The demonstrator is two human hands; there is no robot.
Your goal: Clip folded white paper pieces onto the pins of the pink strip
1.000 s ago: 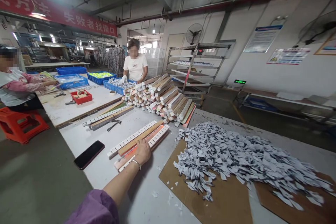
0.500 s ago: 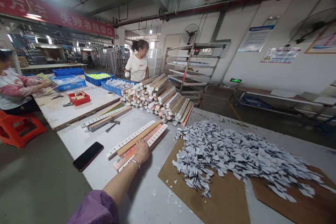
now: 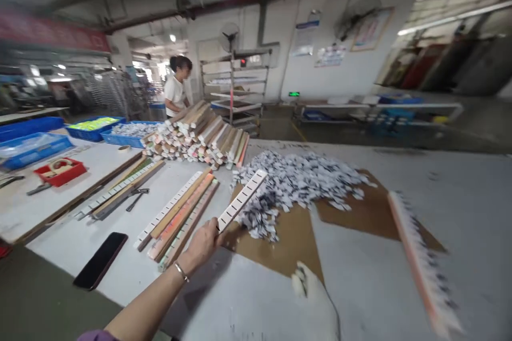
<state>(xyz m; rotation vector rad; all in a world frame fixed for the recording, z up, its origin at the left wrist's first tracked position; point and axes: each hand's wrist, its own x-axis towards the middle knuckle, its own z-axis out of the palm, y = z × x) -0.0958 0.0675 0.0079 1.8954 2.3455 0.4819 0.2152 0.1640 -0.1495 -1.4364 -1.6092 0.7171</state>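
Note:
My left hand (image 3: 203,245), with a bangle at the wrist, is wrapped round the near end of a white slotted strip (image 3: 242,200), tilted up over the table. Left of it, several slotted wooden strips (image 3: 182,216) lie side by side. My right hand (image 3: 314,301), in a white glove, is low over the table near a brown board (image 3: 290,234); its fingers look curled, blurred, with something dark at them. Beyond both hands spreads a heap of small grey-white pieces (image 3: 300,176). Far right lies another strip (image 3: 420,266) with dark-tipped pieces along it.
A stack of wooden strips (image 3: 200,136) stands at the back. A phone (image 3: 101,261) lies at the left edge, near a dark metal tool (image 3: 137,199). Red (image 3: 60,172) and blue bins (image 3: 36,149) stand on the left table. A person (image 3: 176,90) in white stands behind the stack.
My view has turned right. My left hand has lifted the white slotted strip off the group and carried it right. My gloved right hand and the far-right strip have come into view.

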